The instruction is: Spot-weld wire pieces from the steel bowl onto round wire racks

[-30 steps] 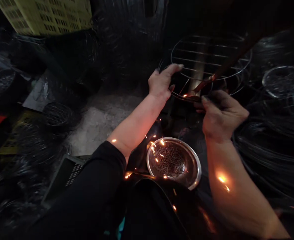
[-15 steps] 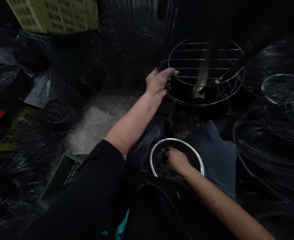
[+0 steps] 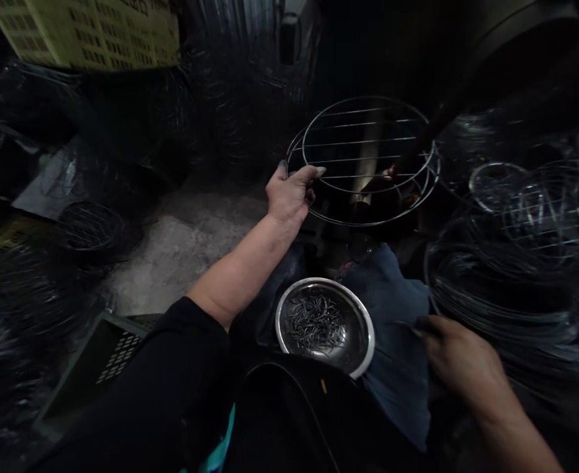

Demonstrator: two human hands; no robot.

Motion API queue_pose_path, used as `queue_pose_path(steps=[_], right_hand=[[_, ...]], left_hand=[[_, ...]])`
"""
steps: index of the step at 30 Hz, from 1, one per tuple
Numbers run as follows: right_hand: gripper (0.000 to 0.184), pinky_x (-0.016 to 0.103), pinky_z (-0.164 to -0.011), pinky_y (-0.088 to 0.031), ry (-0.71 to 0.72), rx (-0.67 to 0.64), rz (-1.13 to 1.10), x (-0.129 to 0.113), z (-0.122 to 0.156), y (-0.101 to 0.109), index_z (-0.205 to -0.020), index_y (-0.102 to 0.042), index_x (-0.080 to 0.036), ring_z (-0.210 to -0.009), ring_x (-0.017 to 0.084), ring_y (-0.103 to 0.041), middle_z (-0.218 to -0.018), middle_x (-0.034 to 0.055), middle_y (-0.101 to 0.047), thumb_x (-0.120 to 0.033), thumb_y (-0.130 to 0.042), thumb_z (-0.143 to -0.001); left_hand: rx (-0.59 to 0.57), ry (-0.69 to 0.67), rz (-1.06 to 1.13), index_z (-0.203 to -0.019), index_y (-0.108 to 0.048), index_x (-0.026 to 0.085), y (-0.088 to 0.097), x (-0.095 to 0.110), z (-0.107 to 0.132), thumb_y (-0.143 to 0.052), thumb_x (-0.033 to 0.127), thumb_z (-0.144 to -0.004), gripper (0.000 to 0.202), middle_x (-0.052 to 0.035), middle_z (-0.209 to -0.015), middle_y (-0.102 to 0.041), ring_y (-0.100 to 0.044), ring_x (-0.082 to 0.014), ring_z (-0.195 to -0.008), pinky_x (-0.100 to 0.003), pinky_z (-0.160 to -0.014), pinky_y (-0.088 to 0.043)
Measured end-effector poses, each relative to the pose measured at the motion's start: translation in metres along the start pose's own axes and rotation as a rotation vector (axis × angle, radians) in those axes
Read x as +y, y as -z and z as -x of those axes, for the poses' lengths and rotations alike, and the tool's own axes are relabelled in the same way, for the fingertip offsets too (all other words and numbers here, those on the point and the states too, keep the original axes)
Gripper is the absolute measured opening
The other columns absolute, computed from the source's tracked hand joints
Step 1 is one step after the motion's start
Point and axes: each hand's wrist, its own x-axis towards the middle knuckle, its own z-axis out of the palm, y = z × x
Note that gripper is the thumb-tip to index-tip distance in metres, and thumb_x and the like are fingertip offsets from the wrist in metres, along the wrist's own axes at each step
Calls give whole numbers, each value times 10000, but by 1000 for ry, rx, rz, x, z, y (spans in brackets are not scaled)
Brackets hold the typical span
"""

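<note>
My left hand (image 3: 292,194) is closed on the near-left edge of a round wire rack (image 3: 363,158), made of rings with parallel bars across. A dark rod with a coppery tip (image 3: 390,172) slants down from the upper right to the rack. My right hand (image 3: 459,351) pinches a small thin metal piece (image 3: 408,324), apparently a short wire, right of the bowl. Many short metal wire pieces (image 3: 316,320) lie in the steel bowl (image 3: 369,338) by my lap. Blue-grey cloth (image 3: 392,295) lies between the bowl and my right hand.
Stacked wire rings (image 3: 496,309) and wire racks (image 3: 540,213) crowd the right side. A yellow crate (image 3: 102,39) stands at the upper left, a dark green crate (image 3: 92,368) at the lower left. Bundles of wire goods (image 3: 30,282) lie at the far left.
My right hand has come out of the bowl and moved right with a small metal piece. My left hand keeps its hold on the rack. The whole view has shifted.
</note>
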Motion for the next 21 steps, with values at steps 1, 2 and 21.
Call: queue_pose_path(steps=[1, 2, 21], right_hand=[[256, 377, -624, -530, 0, -34, 65, 3, 3, 1, -831, -745, -205, -713, 274, -689, -870, 124, -724, -282, -501, -804], [274, 375, -621, -529, -1, -55, 109, 3, 5, 1, -848, -749, -199, -718, 270, -687, -893, 128, -718, -263, -484, -821], [283, 364, -723, -555, 239, 417, -329, -118, -100, 52, -884, -786, -206, -760, 261, -726, -804, 89, -769, -367, -557, -837]], left_hand=[[1, 7, 5, -1057, -600, 238, 0, -1, -1, -882, 75, -598, 563, 67, -652, -552, -522, -74, -567, -189, -517, -337], [6, 14, 8, -1047, -601, 242, -1, -2, -2, -897, 85, -579, 575, 67, -653, -558, -527, -74, -566, -189, -516, -342], [-25, -102, 38, -870, -510, 206, -2, -13, 8, -863, 88, -507, 520, 74, -706, -505, -502, -46, -545, -185, -483, -320]])
